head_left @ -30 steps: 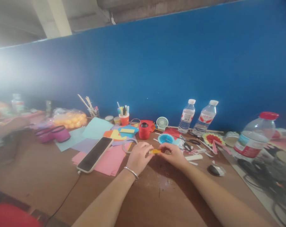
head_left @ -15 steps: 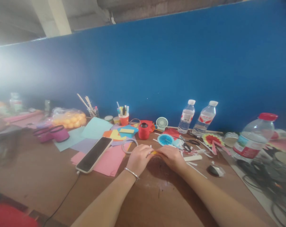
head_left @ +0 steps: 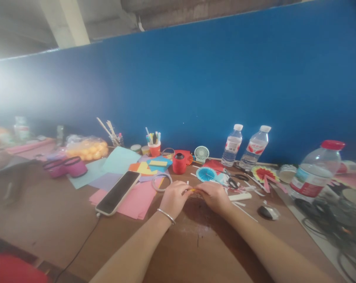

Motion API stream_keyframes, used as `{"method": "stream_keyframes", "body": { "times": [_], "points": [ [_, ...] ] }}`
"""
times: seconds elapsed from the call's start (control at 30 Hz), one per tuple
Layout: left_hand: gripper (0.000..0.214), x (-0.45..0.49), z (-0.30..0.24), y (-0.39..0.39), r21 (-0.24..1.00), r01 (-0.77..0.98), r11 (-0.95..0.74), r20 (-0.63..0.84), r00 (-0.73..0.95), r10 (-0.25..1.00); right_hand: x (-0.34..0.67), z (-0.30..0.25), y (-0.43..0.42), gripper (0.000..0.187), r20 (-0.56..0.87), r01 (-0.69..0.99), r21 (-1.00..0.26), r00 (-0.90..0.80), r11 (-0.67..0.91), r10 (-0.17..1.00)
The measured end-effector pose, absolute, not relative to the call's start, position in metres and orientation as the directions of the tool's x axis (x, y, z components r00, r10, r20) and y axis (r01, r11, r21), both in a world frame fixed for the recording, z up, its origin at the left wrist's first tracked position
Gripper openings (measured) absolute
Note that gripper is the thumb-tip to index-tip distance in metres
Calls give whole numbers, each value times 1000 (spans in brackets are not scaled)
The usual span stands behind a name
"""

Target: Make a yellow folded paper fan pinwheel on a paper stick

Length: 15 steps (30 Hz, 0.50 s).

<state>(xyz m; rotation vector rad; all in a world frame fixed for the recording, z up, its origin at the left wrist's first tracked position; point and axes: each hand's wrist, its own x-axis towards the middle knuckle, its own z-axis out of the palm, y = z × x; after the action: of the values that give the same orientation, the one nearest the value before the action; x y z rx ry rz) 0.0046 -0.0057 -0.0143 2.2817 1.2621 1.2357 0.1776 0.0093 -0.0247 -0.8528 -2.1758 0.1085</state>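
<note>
My left hand and my right hand meet over the brown table, fingers pinched together on a small yellow-orange paper piece that barely shows between them. A silver bangle sits on my left wrist. A phone lies on pink paper just left of my left hand, beside a tape ring. A blue paper fan and scissors lie just beyond my right hand.
A red cup, a pen cup, a small white fan and two water bottles stand along the blue wall. A large bottle stands at right. A mouse and paper scraps lie right of my hands. Purple pouches sit at left.
My hands have drawn closer together, and the yellow-orange piece, plainly visible a second ago, is now almost covered by my fingers.
</note>
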Motion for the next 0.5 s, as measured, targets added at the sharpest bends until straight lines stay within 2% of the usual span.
{"method": "stream_keyframes", "body": {
  "times": [0.1, 0.2, 0.3, 0.4, 0.5],
  "points": [
    [16, 5, -15, -5, 643, 510, -571, 550, 211, 808, 177, -26, 10, 19, 655, 521, -374, -438, 768, 616],
    [24, 5, -13, -6, 659, 478, -581, 555, 213, 804, 176, -28, 11, 18, 669, 526, -389, -403, 756, 625],
    [49, 7, -10, -8, 723, 422, -547, 514, 200, 834, 176, -31, 11, 16, 685, 540, -422, -336, 728, 647],
    [73, 8, -10, -8, 854, 290, -432, 393, 183, 901, 175, -32, 10, 17, 691, 545, -439, -302, 714, 656],
    [57, 8, -12, -6, 945, 114, -307, 283, 186, 941, 175, -31, 9, 22, 683, 536, -445, -315, 717, 660]
  ]
}}
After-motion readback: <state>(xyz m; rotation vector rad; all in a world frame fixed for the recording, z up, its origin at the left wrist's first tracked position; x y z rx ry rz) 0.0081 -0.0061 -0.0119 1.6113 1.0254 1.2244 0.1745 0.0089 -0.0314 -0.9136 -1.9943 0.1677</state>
